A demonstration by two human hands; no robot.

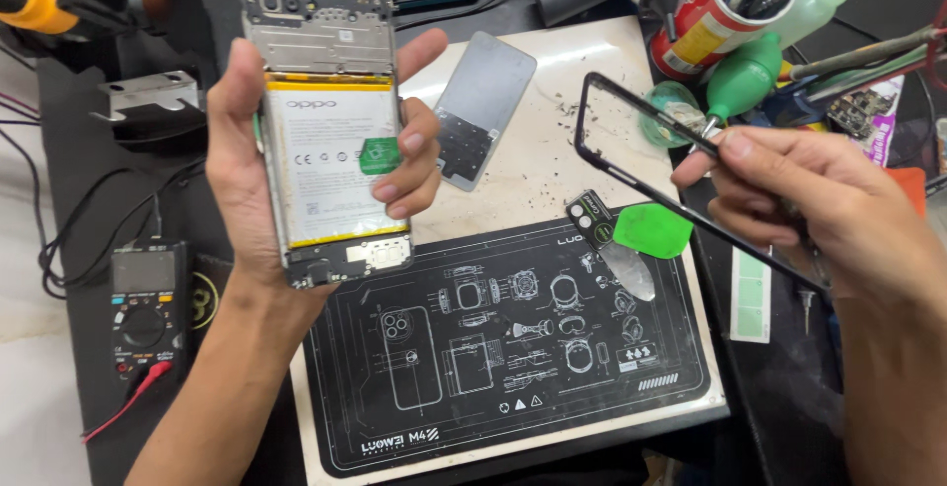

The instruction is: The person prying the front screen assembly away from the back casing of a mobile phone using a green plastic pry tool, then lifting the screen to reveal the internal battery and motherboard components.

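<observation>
At the left edge of the worktop (pixel 552 81) a black multimeter (pixel 145 300) lies with a red lead trailing off. Just right of it, the left hand (pixel 247 165) holds an opened phone (pixel 330 131) upright above the worktop, its back off, showing the white battery and metal shields; the fingers (pixel 409 155) are wrapped around its right side and the thumb around its left. Behind, a grey back cover (pixel 483 106) lies flat on the pale pad near the worktop's far edge. A black repair mat (pixel 493 348) with white line drawings fills the near middle, and a green pick (pixel 653 230) and a metal spatula (pixel 623 267) rest at its far right corner. The right hand (pixel 799 190) pinches a thin black frame (pixel 631 165), tilted, over the right side. A red tool can (pixel 705 17) stands at the far right corner.
</observation>
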